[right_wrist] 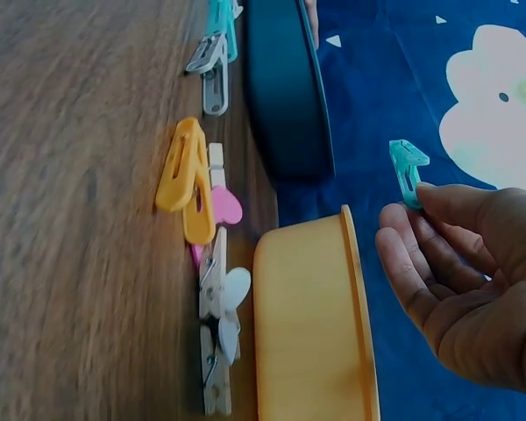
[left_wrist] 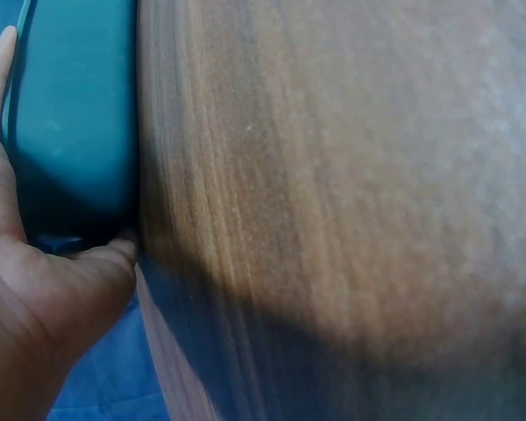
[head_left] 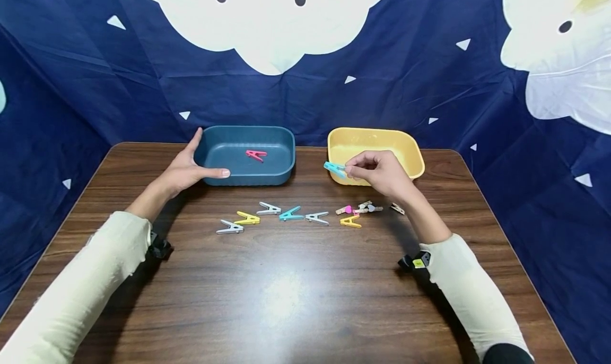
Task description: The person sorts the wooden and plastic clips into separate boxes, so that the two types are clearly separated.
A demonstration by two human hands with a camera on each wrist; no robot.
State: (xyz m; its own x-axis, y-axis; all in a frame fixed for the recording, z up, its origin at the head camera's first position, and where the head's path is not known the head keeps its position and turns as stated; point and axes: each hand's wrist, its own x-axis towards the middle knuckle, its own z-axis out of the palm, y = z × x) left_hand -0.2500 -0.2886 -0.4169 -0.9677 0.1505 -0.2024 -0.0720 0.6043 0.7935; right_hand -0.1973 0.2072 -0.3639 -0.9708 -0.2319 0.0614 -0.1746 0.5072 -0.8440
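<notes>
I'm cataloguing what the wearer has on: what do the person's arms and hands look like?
Both the left sleeve and right sleeve are cream. The left hand and right hand are ungloved, with no rings visible. A black left wrist camera and right wrist camera sit near the cuffs; the right one shows a yellow-green patch.

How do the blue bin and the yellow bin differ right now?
The blue bin looks wider than the yellow bin. The left hand touches the blue bin, while the right hand holds a turquoise clip at the yellow bin. Both have rounded corners and stand upright on the table.
</notes>
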